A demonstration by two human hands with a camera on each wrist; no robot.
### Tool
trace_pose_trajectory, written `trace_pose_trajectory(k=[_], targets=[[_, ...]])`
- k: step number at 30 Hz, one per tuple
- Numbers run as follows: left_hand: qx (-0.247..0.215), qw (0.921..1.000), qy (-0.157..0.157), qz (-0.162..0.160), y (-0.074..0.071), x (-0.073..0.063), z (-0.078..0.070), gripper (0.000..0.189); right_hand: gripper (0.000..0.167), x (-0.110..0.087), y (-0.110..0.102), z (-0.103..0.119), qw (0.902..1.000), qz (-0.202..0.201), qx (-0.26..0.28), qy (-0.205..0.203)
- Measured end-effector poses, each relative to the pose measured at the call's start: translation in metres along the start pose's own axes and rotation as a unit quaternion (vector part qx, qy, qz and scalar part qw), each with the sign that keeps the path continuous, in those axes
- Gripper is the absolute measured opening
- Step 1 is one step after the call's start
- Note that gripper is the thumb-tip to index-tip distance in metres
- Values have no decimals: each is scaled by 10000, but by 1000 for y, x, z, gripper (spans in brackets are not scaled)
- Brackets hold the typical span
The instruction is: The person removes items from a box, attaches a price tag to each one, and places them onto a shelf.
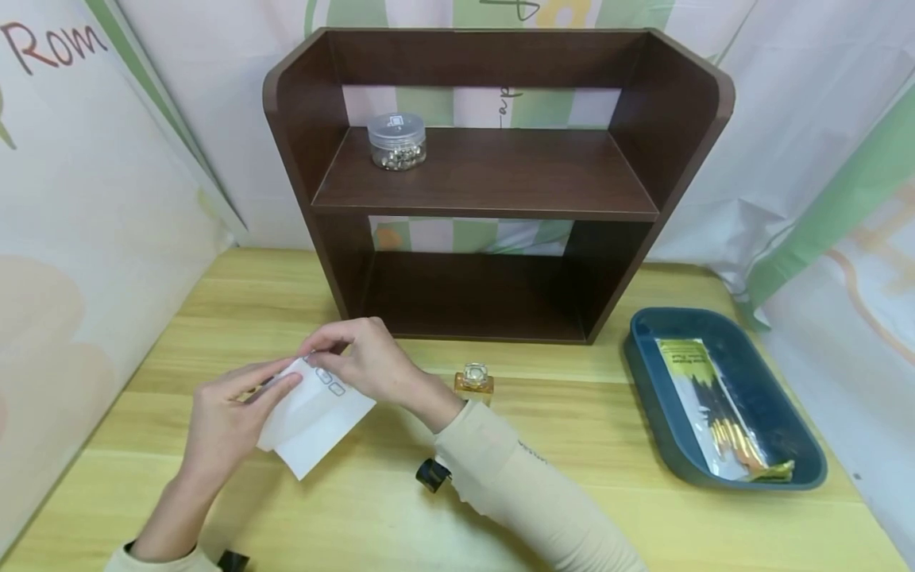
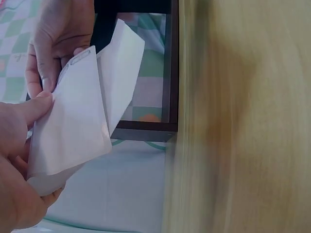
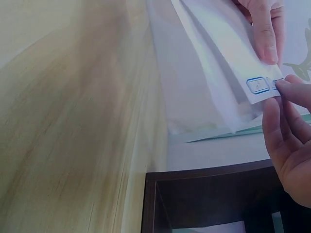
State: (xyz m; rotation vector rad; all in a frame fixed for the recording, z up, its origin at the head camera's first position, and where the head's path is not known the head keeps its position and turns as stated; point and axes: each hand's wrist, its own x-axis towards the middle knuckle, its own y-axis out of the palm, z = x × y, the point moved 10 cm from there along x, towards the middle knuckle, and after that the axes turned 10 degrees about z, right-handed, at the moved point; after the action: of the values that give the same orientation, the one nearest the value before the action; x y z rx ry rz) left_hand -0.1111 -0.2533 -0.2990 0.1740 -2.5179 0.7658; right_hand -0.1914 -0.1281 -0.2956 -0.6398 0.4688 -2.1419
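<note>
Both hands hold a folded white sheet of labels (image 1: 314,421) above the left part of the table. My left hand (image 1: 227,417) grips its left edge between thumb and fingers. At the top corner, by the printed boxes, my right hand (image 1: 368,361) pinches the sheet with thumb and fingertips. In the right wrist view a blue-outlined label box (image 3: 257,85) shows close to the right thumb. The left wrist view shows the sheet's layers (image 2: 73,121) spread apart, with one flap standing away from the other.
A dark brown two-tier shelf (image 1: 486,175) stands at the back, holding a clear lidded jar (image 1: 397,143) of small metallic pieces. An amber glass bottle (image 1: 475,381) stands beside the right forearm. At right, a blue tray (image 1: 646,397) contains a packet of paintbrushes (image 1: 711,405).
</note>
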Motion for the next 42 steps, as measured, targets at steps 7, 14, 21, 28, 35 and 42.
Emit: trace_pose_trajectory(k=[7, 14, 21, 28, 35, 42], targets=[[66, 9999, -108, 106, 0, 0, 0, 29, 11, 0, -2, 3, 9998, -160, 34, -108], [155, 9995, -124, 232, 0, -1, 0, 28, 10, -1, -1, 4, 9999, -143, 53, -52], [150, 9991, -346, 207, -1, -1, 3, 28, 7, -2, 4, 7, 9996, 34, -275, -42], [409, 9980, -456, 135, -5, -2, 8, 26, 5, -7, 3, 13, 9916, -64, -1285, 115], [757, 9907, -1131, -24, -18, -4, 28, 23, 5, -14, -8, 22, 9938, -436, -1021, 50], [1316, 9797, -1510, -67, -36, 2, 48, 25, 5, -26, -14, 25, 9966, -519, -645, -11]])
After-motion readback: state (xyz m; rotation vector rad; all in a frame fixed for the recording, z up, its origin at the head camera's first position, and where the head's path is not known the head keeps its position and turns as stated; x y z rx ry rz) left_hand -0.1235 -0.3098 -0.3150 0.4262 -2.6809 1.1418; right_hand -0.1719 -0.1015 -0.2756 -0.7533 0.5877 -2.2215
